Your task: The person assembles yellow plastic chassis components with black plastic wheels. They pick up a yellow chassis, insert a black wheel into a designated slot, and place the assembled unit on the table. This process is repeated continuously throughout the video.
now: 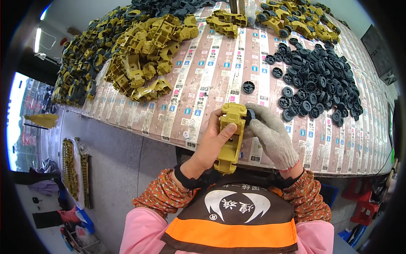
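So the bare left hand has a long, boxy yellow plastic vehicle body gripped, thumb across it, while the grey knit-gloved right hand has a round black plastic wheel at its upper right edge. 1 loose black wheel sits just beyond on the pink-and-white patterned counter, big black wheel heap off right.

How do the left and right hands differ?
Covering: left hand bare; right hand in a light grey knit glove.
Hold: left hand grips the yellow plastic body, thumb across it; right hand holds a dark wheel at that body's side.
Shared: patterned sleeves.
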Motion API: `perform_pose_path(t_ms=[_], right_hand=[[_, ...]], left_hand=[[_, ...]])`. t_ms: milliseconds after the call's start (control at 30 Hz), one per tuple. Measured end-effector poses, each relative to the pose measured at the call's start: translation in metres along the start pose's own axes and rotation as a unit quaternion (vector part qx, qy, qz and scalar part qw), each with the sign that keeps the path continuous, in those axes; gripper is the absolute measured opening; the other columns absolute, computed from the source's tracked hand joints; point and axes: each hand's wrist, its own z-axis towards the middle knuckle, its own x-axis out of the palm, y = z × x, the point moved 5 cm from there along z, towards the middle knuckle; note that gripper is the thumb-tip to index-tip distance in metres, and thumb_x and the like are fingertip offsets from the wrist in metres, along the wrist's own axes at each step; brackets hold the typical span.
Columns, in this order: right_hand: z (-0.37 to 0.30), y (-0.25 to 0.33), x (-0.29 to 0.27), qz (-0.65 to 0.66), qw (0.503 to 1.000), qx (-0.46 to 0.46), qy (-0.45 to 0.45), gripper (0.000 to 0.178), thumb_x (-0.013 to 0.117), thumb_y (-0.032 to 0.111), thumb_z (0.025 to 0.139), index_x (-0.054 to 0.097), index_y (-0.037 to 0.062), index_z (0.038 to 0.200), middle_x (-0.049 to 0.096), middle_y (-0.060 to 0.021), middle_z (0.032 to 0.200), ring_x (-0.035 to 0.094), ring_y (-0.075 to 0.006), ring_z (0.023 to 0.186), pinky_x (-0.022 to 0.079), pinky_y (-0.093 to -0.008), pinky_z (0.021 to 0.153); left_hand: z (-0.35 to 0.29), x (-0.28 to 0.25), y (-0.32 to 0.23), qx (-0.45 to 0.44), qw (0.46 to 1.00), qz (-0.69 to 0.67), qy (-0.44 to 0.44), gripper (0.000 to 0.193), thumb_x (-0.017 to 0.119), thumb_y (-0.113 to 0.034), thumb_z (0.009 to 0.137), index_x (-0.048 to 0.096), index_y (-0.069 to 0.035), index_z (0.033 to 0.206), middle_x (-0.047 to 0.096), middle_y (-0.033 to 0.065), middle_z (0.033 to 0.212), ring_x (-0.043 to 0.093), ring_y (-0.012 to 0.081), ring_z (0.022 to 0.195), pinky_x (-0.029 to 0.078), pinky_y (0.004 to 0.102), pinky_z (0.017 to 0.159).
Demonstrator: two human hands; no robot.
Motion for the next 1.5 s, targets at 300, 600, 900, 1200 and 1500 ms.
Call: perform_pose_path(t_ms=[300,600,900,1200,1500], right_hand=[[-0.010,0.003,0.007,-0.081,0.994,-0.009,-0.069,0.039,0.056,0.009,0.107,0.061,-0.0038,0.143,0.073,-0.0126,0.122,0.071,-0.0158,0.102,0.059,-0.0327,0.086],[-0.016,0.018,0.012,-0.375,0.915,-0.142,-0.046,0.043,0.059,0.004,0.090,0.065,-0.0021,0.132,0.073,-0.0302,0.104,0.073,-0.0467,0.098,0.059,-0.0489,0.081],[0.008,0.020,0.016,-0.506,0.854,-0.120,0.013,0.031,0.062,0.011,0.084,0.071,-0.0001,0.111,0.073,-0.0279,0.096,0.072,-0.0478,0.091,0.057,-0.0553,0.079],[0.115,0.045,-0.023,-0.693,0.702,-0.142,-0.086,0.026,0.063,0.025,0.092,0.073,0.0038,0.103,0.073,-0.0237,0.102,0.072,-0.0425,0.098,0.059,-0.0515,0.085],[0.070,0.029,0.006,-0.544,0.827,-0.140,0.005,0.021,0.066,0.016,0.093,0.065,0.0020,0.108,0.071,-0.0217,0.097,0.071,-0.0415,0.096,0.056,-0.0497,0.084]], left_hand=[[0.000,0.005,0.007,0.104,0.985,0.137,0.007,0.065,0.067,-0.031,0.108,0.028,-0.009,0.156,0.056,0.0101,0.135,0.058,0.0176,0.121,0.051,0.0336,0.102],[0.001,0.002,0.004,0.166,0.932,0.313,0.073,0.072,0.065,-0.031,0.109,0.018,-0.008,0.158,0.055,0.0186,0.135,0.061,0.0267,0.124,0.048,0.0393,0.107],[-0.005,-0.009,0.006,0.105,0.962,0.243,0.065,0.070,0.067,-0.031,0.108,0.020,-0.010,0.156,0.053,0.0149,0.137,0.057,0.0228,0.128,0.047,0.0385,0.109],[0.004,-0.030,-0.008,0.023,0.993,-0.092,-0.069,0.050,0.073,-0.024,0.105,0.046,-0.015,0.146,0.064,0.0015,0.121,0.067,0.0144,0.105,0.060,0.0333,0.088],[0.010,-0.048,-0.018,0.094,0.975,-0.165,-0.111,0.043,0.075,-0.018,0.102,0.049,-0.014,0.137,0.064,0.0017,0.114,0.068,0.0140,0.098,0.062,0.0331,0.080]])
